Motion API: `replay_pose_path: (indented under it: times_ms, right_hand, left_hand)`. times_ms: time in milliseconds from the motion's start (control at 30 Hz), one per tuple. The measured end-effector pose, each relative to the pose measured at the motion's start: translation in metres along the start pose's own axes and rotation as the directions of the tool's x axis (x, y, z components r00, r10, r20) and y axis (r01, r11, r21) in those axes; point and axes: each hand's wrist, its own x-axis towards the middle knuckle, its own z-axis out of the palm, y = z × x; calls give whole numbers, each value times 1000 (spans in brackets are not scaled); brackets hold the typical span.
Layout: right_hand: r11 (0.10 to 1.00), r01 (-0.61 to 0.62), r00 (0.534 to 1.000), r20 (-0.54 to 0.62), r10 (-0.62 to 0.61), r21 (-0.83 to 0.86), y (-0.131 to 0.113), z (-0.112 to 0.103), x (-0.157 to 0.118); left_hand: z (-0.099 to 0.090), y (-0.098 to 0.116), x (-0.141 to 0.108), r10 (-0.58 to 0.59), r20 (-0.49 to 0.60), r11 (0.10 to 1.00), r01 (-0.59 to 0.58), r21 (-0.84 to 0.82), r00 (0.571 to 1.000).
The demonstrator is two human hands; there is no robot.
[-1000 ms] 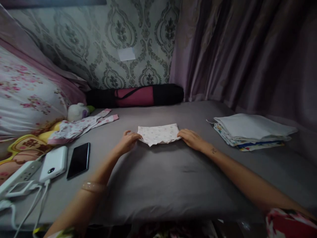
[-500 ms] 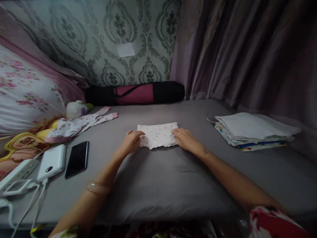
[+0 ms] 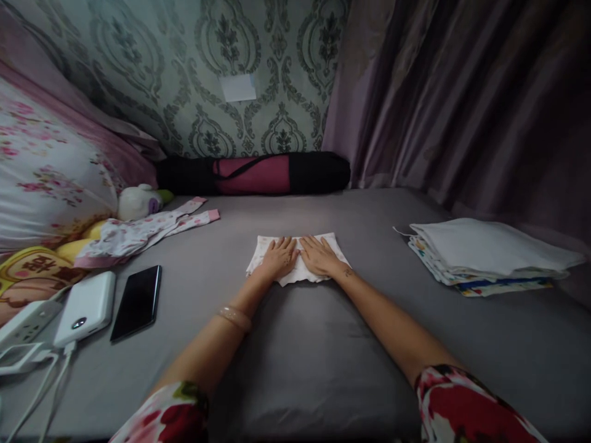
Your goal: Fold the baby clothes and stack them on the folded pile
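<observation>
A small folded white cloth with a faint print [image 3: 300, 271], probably a baby garment, lies on the grey bed sheet [image 3: 295, 344] in front of me. My left hand [image 3: 280, 257] rests flat on its left half, fingers stretched toward the wall. Flat on the right half is my right hand [image 3: 318, 255], its fingers also extended. The two hands nearly meet at the cloth's middle and hide much of it. The lower edge of the cloth is uneven.
A stack of folded cloths [image 3: 489, 252] lies to the right. On the left are printed baby pants [image 3: 143, 234], a black phone [image 3: 136, 303], a white power bank [image 3: 87, 307] with cables and a power strip [image 3: 28, 323]. A black and maroon long bag [image 3: 253, 174] lies along the wall.
Both hands have moved from the cloth's side edges inward onto its top and flattened out. The cloth's sides now spread wider at the bottom. The camera view has shifted slightly.
</observation>
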Motion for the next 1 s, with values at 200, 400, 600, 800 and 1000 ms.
replay_pose_path:
  times_ms: [200, 400, 600, 800, 1000]
  right_hand:
    - [1000, 3, 999, -49, -3, -2, 9, 5, 6]
    - [1000, -10, 998, -63, 11, 10, 2, -1, -1]
    - [1000, 20, 995, -100, -19, 10, -19, -2, -3]
    - [1000, 10, 999, -43, -10, 8, -21, 6, -2]
    - [1000, -19, 994, -106, 19, -6, -18, 1, -9]
  left_hand:
    - [0, 0, 5, -41, -27, 999, 41, -17, 999]
    - [-2, -1, -9, -88, -79, 995, 84, -47, 993]
    - [4, 3, -14, -107, -113, 994, 106, -21, 988]
    - [7, 3, -13, -91, -101, 996, 91, -11, 991]
    - [5, 5, -16, -111, -171, 994, 113, 0, 979]
